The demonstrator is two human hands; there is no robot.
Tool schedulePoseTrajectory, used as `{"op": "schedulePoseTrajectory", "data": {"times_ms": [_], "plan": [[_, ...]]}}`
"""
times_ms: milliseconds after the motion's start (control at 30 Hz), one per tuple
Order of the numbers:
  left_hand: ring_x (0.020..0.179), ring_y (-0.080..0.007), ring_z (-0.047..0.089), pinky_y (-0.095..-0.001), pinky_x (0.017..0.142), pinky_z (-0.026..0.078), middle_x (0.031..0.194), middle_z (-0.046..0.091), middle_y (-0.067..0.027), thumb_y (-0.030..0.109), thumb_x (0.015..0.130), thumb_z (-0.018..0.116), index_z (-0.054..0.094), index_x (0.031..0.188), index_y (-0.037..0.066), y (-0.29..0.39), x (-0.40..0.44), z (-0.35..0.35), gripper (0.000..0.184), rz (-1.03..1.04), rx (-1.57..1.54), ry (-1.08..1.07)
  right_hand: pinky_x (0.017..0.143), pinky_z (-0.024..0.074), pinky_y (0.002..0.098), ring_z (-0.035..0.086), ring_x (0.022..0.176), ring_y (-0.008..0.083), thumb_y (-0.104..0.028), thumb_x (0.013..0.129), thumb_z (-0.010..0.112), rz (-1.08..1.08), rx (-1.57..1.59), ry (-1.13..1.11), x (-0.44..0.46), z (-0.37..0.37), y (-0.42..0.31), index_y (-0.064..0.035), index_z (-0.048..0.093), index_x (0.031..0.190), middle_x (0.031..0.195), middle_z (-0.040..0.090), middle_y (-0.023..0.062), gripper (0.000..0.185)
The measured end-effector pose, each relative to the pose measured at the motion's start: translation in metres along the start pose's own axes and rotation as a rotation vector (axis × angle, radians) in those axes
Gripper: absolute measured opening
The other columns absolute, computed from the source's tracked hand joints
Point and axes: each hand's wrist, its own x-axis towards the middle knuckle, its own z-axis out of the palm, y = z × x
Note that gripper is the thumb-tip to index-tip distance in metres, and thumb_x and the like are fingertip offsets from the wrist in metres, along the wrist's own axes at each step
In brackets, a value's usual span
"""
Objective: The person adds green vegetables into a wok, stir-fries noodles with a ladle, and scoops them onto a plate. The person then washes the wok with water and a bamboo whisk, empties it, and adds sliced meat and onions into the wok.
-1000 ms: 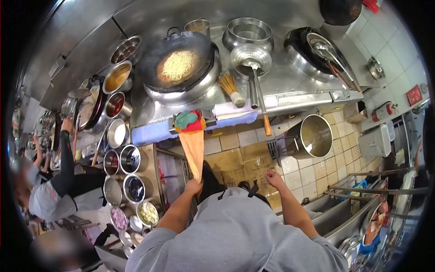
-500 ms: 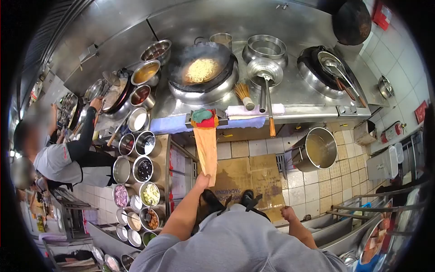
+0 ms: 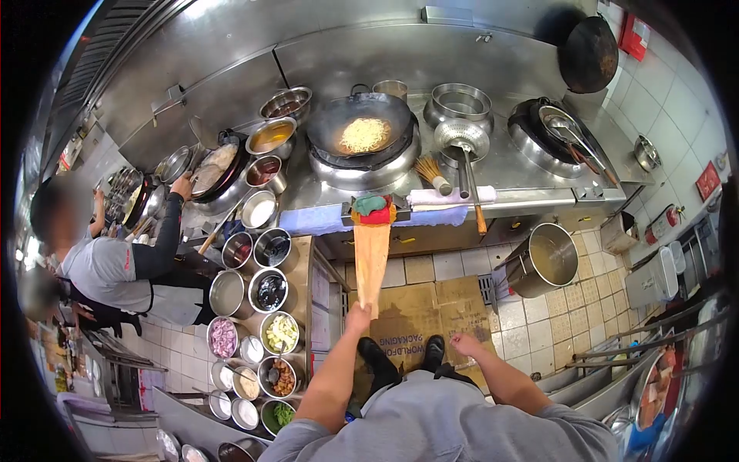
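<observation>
My left hand [image 3: 358, 317] is closed on the near end of a long, flat, tan wood-like piece [image 3: 370, 262]; I cannot tell exactly what it is. Its far end meets the stove's front edge, where a red and green cloth [image 3: 372, 209] is bunched. Beyond sits a black wok [image 3: 327, 127] with pale noodles [image 3: 365, 135] in it, on a round burner. My right hand [image 3: 464, 344] hangs over the cardboard on the floor, fingers loosely bent and holding nothing visible.
Right of the wok lie a bamboo brush [image 3: 431, 173], a perforated strainer [image 3: 462, 141] and folded towels [image 3: 454, 197]. Ingredient bowls [image 3: 268, 289] line the left counter. A tall pot [image 3: 548, 258] stands front right. A co-worker [image 3: 108, 266] works at the left stove.
The view has shifted, so the stove and wok appear further right. My left hand still grips the tan piece. My right hand has come inward, and its fingers look looser.
</observation>
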Motion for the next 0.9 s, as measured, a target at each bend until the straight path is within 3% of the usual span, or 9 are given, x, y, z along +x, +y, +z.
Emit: {"op": "schedulePoseTrajectory", "data": {"times_ms": [133, 167, 200, 233, 300, 467, 600, 667, 900], "plan": [[0.084, -0.0398, 0.061, -0.0467, 0.079, 0.048, 0.090, 0.064, -0.0238, 0.025, 0.086, 0.046, 0.065, 0.089, 0.003, -0.076, -0.044, 0.040, 0.030, 0.260, 0.333, -0.243, 0.069, 0.0500, 0.0379, 0.065, 0.075, 0.0256, -0.038, 0.083, 0.056, -0.039, -0.031, -0.077, -0.008, 0.021, 0.020, -0.0115, 0.067, 0.093, 0.082, 0.068, 0.0120, 0.031], [0.081, -0.0362, 0.063, -0.0451, 0.075, 0.050, 0.091, 0.065, -0.0211, 0.020, 0.083, 0.048, 0.068, 0.089, 0.007, -0.086, -0.072, 0.037, 0.025, 0.262, 0.336, -0.405, 0.064, 0.0497, 0.0369, 0.064, 0.069, 0.0244, -0.037, 0.084, 0.055, -0.153, -0.097, -0.087, -0.003, 0.038, 0.048, -0.0099, 0.067, 0.091, 0.079, 0.067, 0.0114, 0.030], [0.080, -0.0349, 0.064, -0.0433, 0.073, 0.051, 0.091, 0.067, -0.0178, 0.019, 0.081, 0.049, 0.070, 0.094, 0.011, -0.129, -0.078, 0.056, 0.026, 0.583, 0.406, -0.548, 0.058, 0.0495, 0.0359, 0.063, 0.063, 0.0232, -0.035, 0.084, 0.054, -0.265, -0.166, -0.098, 0.000, 0.049, 0.069, -0.0083, 0.067, 0.089, 0.076, 0.066, 0.0109, 0.030], [0.085, -0.0342, 0.064, -0.0425, 0.078, 0.050, 0.092, 0.067, -0.0170, 0.021, 0.082, 0.049, 0.070, 0.099, 0.011, -0.136, -0.098, 0.058, 0.028, 0.530, 0.454, -0.822, 0.053, 0.0476, 0.0345, 0.061, 0.058, 0.0209, -0.033, 0.085, 0.054, -0.147, -0.151, -0.147, -0.013, 0.044, 0.069, -0.0070, 0.066, 0.086, 0.074, 0.065, 0.0101, 0.029], [0.098, -0.0313, 0.060, -0.0411, 0.088, 0.044, 0.101, 0.065, -0.0178, 0.028, 0.088, 0.046, 0.067, 0.100, 0.007, -0.151, -0.142, 0.069, 0.032, 0.236, 0.300, -0.703, 0.047, 0.0457, 0.0331, 0.059, 0.053, 0.0187, -0.030, 0.086, 0.053, -0.035, -0.142, -0.198, -0.030, 0.048, 0.084, -0.0056, 0.066, 0.084, 0.072, 0.065, 0.0094, 0.028], [0.091, -0.0300, 0.062, -0.0406, 0.081, 0.045, 0.091, 0.065, -0.0186, 0.040, 0.095, 0.038, 0.065, 0.087, 0.002, -0.150, -0.151, 0.044, 0.048, -0.199, -0.091, -0.516, 0.042, 0.0419, 0.0313, 0.055, 0.049, 0.0154, -0.026, 0.087, 0.053, -0.231, -0.203, -0.211, -0.033, 0.076, 0.162, -0.0065, 0.065, 0.080, 0.064, 0.061, 0.0068, 0.023], [0.096, -0.0324, 0.061, -0.0412, 0.084, 0.046, 0.096, 0.065, -0.0182, 0.041, 0.093, 0.039, 0.066, 0.091, 0.004, -0.185, -0.124, 0.030, 0.046, -0.075, 0.260, -0.476, 0.041, 0.0412, 0.0311, 0.056, 0.050, 0.0163, -0.028, 0.085, 0.054, -0.192, -0.081, -0.176, -0.037, 0.067, 0.155, -0.0077, 0.066, 0.083, 0.061, 0.059, 0.0061, 0.023], [0.097, -0.0327, 0.061, -0.0416, 0.084, 0.046, 0.097, 0.066, -0.0178, 0.041, 0.092, 0.040, 0.067, 0.092, 0.005, -0.192, -0.121, 0.025, 0.045, -0.047, 0.321, -0.403, 0.045, 0.0443, 0.0331, 0.058, 0.053, 0.0179, -0.030, 0.084, 0.056, 0.223, -0.005, -0.227, -0.041, 0.044, 0.110, -0.0071, 0.067, 0.086, 0.064, 0.061, 0.0074, 0.026], [0.096, -0.0324, 0.061, -0.0412, 0.086, 0.047, 0.096, 0.067, -0.0139, 0.037, 0.088, 0.043, 0.068, 0.091, 0.010, -0.164, -0.127, 0.009, 0.038, -0.184, 0.328, -0.463, 0.056, 0.0484, 0.0364, 0.060, 0.057, 0.0212, -0.031, 0.083, 0.056, 0.049, 0.111, -0.046, -0.026, 0.045, 0.075, -0.0037, 0.067, 0.084, 0.067, 0.064, 0.0107, 0.029]]}}
